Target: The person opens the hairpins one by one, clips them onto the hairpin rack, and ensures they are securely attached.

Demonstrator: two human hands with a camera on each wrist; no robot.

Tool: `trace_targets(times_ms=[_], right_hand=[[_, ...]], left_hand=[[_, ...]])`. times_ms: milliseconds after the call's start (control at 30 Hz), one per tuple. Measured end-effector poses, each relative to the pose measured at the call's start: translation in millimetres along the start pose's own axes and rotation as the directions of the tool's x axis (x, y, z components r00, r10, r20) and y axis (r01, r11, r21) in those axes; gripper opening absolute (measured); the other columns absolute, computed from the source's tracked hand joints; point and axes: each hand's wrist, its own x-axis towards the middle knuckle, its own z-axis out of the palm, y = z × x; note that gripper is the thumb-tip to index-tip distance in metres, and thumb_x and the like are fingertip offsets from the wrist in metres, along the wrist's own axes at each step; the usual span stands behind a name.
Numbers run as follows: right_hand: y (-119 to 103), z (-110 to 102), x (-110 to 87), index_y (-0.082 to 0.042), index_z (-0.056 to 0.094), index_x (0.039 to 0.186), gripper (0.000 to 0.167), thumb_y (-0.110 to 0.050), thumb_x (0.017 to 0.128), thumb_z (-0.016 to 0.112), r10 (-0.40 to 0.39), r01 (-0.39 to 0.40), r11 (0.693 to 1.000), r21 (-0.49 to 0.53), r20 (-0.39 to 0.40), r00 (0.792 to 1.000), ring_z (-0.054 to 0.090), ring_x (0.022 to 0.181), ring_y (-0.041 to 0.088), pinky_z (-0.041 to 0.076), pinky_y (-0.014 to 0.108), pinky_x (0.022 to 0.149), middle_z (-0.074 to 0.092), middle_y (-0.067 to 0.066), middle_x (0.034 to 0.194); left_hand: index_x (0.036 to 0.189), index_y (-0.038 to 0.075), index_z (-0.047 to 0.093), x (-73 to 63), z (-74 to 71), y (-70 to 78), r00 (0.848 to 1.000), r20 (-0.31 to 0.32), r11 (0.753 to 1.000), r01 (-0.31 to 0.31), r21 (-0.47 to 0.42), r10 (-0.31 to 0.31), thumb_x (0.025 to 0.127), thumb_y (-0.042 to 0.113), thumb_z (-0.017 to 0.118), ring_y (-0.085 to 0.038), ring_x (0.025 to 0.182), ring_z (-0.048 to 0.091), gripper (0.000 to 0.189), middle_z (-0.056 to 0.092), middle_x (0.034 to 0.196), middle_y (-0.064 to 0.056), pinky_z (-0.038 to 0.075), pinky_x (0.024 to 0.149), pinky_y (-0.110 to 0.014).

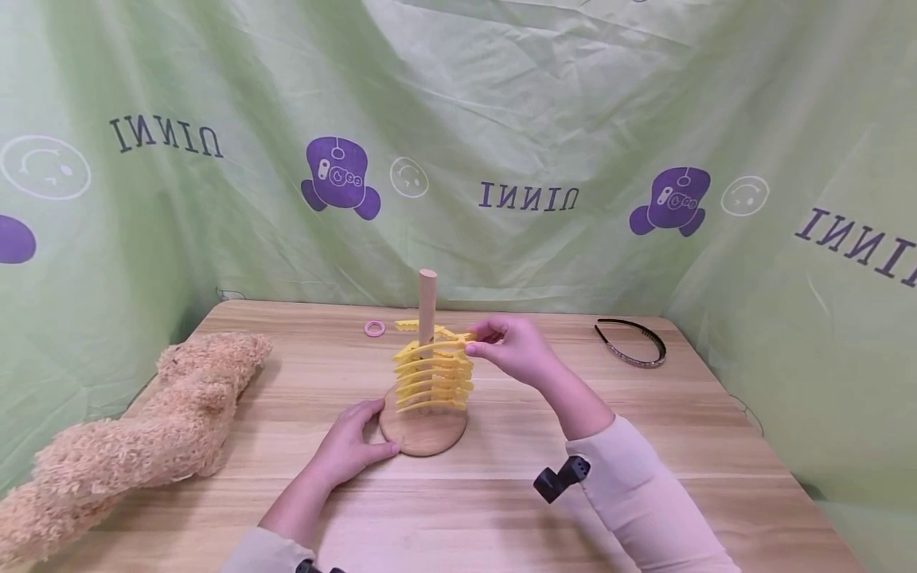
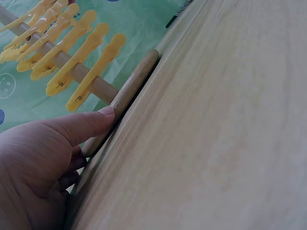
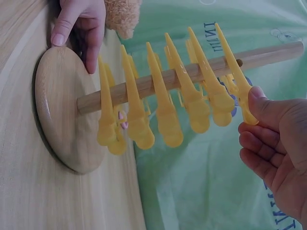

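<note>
A wooden stand with a round base [image 1: 423, 438] and an upright post [image 1: 427, 298] is on the table. Several yellow alligator hair clips [image 3: 163, 108] are clamped on the post, one above another. My right hand [image 1: 519, 350] pinches the handle end of the topmost hair clip [image 3: 229, 55] between thumb and fingers; in the right wrist view this clip straddles the post near a dark hole. My left hand [image 1: 347, 446] holds the left edge of the base, its thumb on the rim in the left wrist view, the other fingers partly hidden.
A pink ring [image 1: 374, 328] lies behind the stand. At the back right is a black headband [image 1: 634, 362] with a sparkly section. A curly tan plush piece [image 1: 165, 414] stretches along the left side of the wooden table [image 1: 544, 509]. Green printed cloth [image 1: 458, 255] hangs around it.
</note>
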Motion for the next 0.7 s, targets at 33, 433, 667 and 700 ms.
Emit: trace_targets(times_ms=[33,433,667,700], right_hand=[[-0.4,0.5,0.3,0.0,0.073,0.103,0.024,-0.016,0.085,0.077,0.001,-0.001,1.0,-0.002,0.003,1.0,0.066,0.083,0.018,0.057,0.028,0.074,0.074,0.011,0.091],[-3.8,4.4,1.3,-0.001,0.072,0.103,0.025,-0.017,0.084,0.077,-0.024,0.025,0.999,-0.032,0.035,0.999,0.066,0.086,0.019,0.057,0.029,0.075,0.073,0.01,0.092],[-4.5,3.4,-1.2,-0.001,0.071,0.109,0.03,-0.019,0.085,0.077,-0.034,0.036,0.999,-0.027,0.059,0.998,0.068,0.095,0.023,0.058,0.033,0.079,0.074,0.012,0.099],[-4.2,3.1,-1.6,-0.001,0.071,0.11,0.031,-0.019,0.085,0.077,-0.036,0.038,0.999,-0.024,0.061,0.997,0.068,0.096,0.024,0.058,0.034,0.08,0.074,0.012,0.1]], left_hand=[[0.135,-0.007,0.052,-0.2,0.0,0.0,1.0,0.001,1.0,0.001,0.0,-0.001,0.073,0.03,0.085,-0.043,0.135,0.043,0.079,0.054,0.139,-0.023,0.033,0.115,-0.057],[0.137,-0.006,0.051,-2.7,-2.9,1.9,1.0,0.012,1.0,0.016,-0.005,-0.016,0.073,0.03,0.085,-0.043,0.136,0.042,0.08,0.053,0.141,-0.023,0.031,0.116,-0.057],[0.136,-0.006,0.051,-2.7,-2.6,0.6,1.0,0.006,1.0,0.012,-0.005,-0.012,0.073,0.03,0.085,-0.043,0.136,0.042,0.079,0.053,0.14,-0.023,0.031,0.116,-0.056],[0.136,-0.006,0.051,-2.7,-2.5,0.4,1.0,0.007,1.0,0.012,-0.005,-0.012,0.073,0.03,0.085,-0.043,0.136,0.042,0.08,0.053,0.14,-0.023,0.031,0.116,-0.056]])
